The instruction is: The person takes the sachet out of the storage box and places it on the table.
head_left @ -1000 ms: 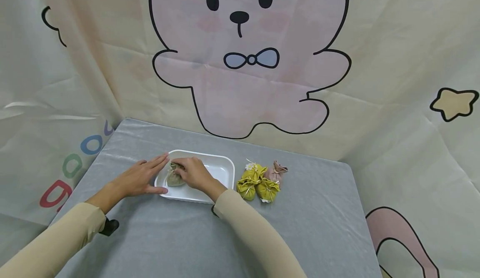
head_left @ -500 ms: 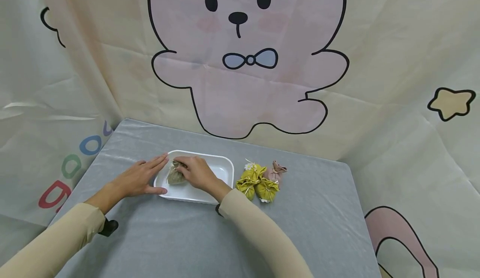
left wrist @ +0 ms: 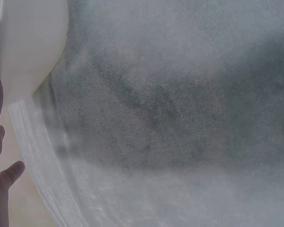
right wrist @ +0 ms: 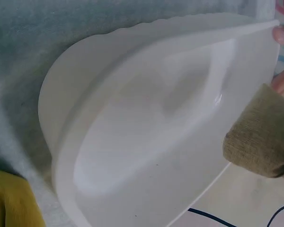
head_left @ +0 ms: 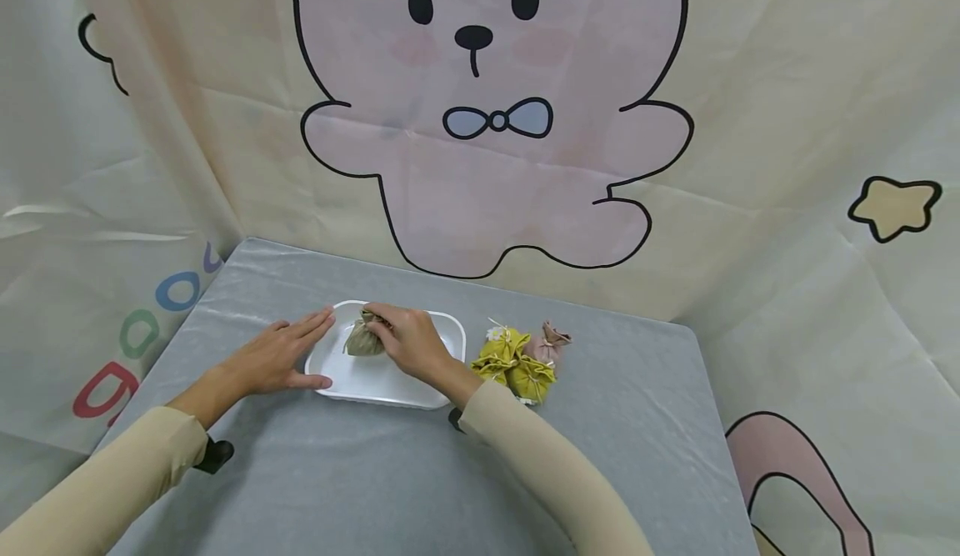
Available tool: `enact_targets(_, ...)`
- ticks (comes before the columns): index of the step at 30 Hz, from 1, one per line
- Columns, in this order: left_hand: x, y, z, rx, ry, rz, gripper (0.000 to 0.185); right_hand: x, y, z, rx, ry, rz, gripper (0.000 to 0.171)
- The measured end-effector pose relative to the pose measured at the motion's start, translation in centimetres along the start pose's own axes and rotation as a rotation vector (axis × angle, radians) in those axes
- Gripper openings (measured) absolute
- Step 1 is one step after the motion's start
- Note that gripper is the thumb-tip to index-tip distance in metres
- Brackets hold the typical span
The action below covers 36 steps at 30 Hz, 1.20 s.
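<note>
In the head view a white tray (head_left: pixel 378 388) lies on the grey cloth. My left hand (head_left: pixel 277 362) rests at its left end, fingers spread and fairly straight, thumb and fingertips at the rim. Over the tray, my right hand (head_left: pixel 416 343) pinches a small olive-beige drawstring pouch (head_left: pixel 363 339) by its gathered top. The right wrist view shows the pouch (right wrist: pixel 260 135) hanging raised above the tray's (right wrist: pixel 132 137) inside. Only part of the left hand (left wrist: pixel 0 184) and a tray end (left wrist: pixel 33 42) appear in the left wrist view.
Several pouches stand grouped right of the tray: yellow-green ones (head_left: pixel 532 381) and a dusty-pink one (head_left: pixel 547 346). A yellow pouch (right wrist: pixel 14 201) also shows in the right wrist view. Behind the table (head_left: pixel 622 439) hangs a printed cloth backdrop (head_left: pixel 480 197).
The right hand has lifted the olive-beige pouch off the tray and moved it slightly right. The left hand stays at the tray's rim; the head view has shifted slightly.
</note>
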State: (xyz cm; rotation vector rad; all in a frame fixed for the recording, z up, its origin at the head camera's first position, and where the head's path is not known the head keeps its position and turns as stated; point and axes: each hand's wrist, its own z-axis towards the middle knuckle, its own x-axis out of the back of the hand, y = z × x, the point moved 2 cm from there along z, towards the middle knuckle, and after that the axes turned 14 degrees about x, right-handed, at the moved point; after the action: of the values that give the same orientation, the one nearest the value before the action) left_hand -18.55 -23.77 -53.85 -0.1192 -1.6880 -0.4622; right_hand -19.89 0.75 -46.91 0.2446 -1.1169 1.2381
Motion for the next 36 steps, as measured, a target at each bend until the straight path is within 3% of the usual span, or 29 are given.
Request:
enact_targets(12,0.0,0.1,0.0,0.023,-0.021,-0.001,0.107,2.7,-0.7,-0.5,0.09,0.109,0.017,0.025)
enact_targets(18,-0.1,0.3,0.0,0.048,-0.043,-0.012,0.109,4.8,-0.4,-1.2,0.146,0.149,0.008,0.026)
enact_targets(36,0.3,0.3,-0.1,0.036,-0.04,-0.032,0.109,11.7,0.3,-4.3,0.26,0.227,-0.021,0.03)
